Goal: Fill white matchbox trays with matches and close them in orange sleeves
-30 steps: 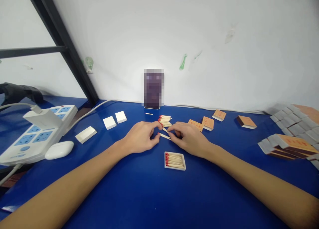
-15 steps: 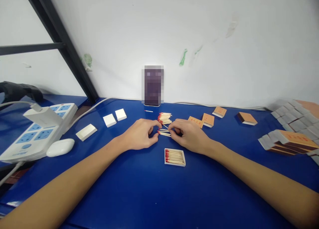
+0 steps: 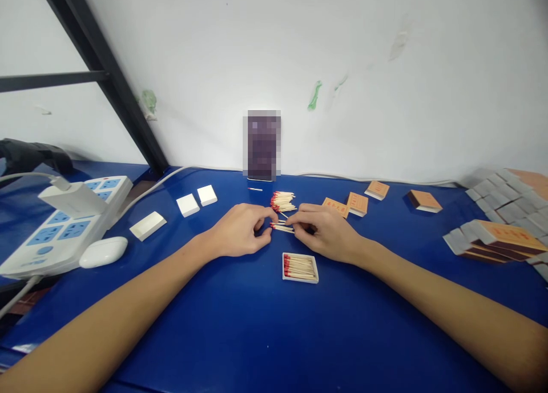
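My left hand (image 3: 242, 230) and my right hand (image 3: 326, 230) meet over the blue table (image 3: 240, 324), both pinching a small bundle of red-tipped matches (image 3: 282, 227) between their fingertips. Just beyond them lies a loose pile of matches (image 3: 283, 201). Close in front of my right hand sits an open white matchbox tray (image 3: 300, 267) filled with matches. A single match (image 3: 255, 189) lies by the wall.
Orange matchbox sleeves (image 3: 357, 203) lie to the right, with stacks of matchboxes (image 3: 499, 233) at the far right edge. White empty trays (image 3: 188, 205) are at the left, beside a power strip (image 3: 64, 222) and a white earbud case (image 3: 103, 251). A phone (image 3: 262, 145) leans on the wall.
The matches between my fingers went from slanted and spread to gathered level in a tight bundle. Both hands stayed nearly in place.
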The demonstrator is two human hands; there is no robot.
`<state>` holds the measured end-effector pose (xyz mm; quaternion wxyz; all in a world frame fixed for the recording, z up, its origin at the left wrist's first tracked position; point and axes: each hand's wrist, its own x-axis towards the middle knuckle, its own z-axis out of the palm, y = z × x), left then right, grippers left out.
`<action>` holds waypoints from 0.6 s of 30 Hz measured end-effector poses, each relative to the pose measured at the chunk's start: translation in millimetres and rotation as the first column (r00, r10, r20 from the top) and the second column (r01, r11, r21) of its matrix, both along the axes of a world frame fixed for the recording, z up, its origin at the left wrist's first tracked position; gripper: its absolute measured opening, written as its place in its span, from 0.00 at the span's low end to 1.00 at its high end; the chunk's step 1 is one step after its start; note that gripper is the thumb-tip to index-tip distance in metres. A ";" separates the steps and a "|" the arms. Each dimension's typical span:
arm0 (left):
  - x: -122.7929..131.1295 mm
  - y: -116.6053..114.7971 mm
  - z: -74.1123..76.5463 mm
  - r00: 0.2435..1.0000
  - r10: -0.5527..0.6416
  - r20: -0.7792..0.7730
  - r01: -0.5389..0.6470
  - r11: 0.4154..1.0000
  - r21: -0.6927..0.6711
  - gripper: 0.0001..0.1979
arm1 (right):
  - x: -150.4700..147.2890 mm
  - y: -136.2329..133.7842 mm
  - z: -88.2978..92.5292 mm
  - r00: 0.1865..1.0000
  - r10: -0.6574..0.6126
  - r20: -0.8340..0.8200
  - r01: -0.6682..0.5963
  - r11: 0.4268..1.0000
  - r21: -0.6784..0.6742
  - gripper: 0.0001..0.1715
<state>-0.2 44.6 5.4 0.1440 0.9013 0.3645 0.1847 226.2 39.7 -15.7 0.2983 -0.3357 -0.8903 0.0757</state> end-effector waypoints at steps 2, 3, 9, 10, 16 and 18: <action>-0.3 0.1 0.1 1.000 -0.003 -0.001 0.003 1.000 0.004 0.12 | 0.2 0.1 -0.2 1.000 -0.009 0.001 0.009 1.000 -0.010 0.13; -0.4 0.2 0.0 1.000 -0.005 -0.001 0.005 1.000 0.004 0.12 | 0.3 0.4 -0.7 1.000 -0.025 0.000 0.025 1.000 -0.011 0.13; -0.3 0.6 -0.6 1.000 -0.015 0.012 0.015 1.000 0.005 0.13 | -0.4 3.5 -3.0 0.989 -0.144 0.027 0.144 0.989 -0.014 0.12; -0.2 0.4 -0.6 1.000 -0.014 0.015 0.014 1.000 -0.002 0.13 | -0.8 3.7 -2.5 0.987 -0.152 0.043 0.153 0.988 -0.017 0.12; 0.0 -0.2 -0.6 1.000 0.007 0.028 -0.007 1.000 -0.015 0.19 | -2.2 4.7 0.4 0.986 -0.158 0.047 0.160 0.986 -0.044 0.12; 0.2 -0.4 -0.4 1.000 0.012 0.026 -0.011 1.000 -0.015 0.19 | -1.8 5.5 -0.3 0.987 -0.157 0.034 0.158 0.985 -0.061 0.12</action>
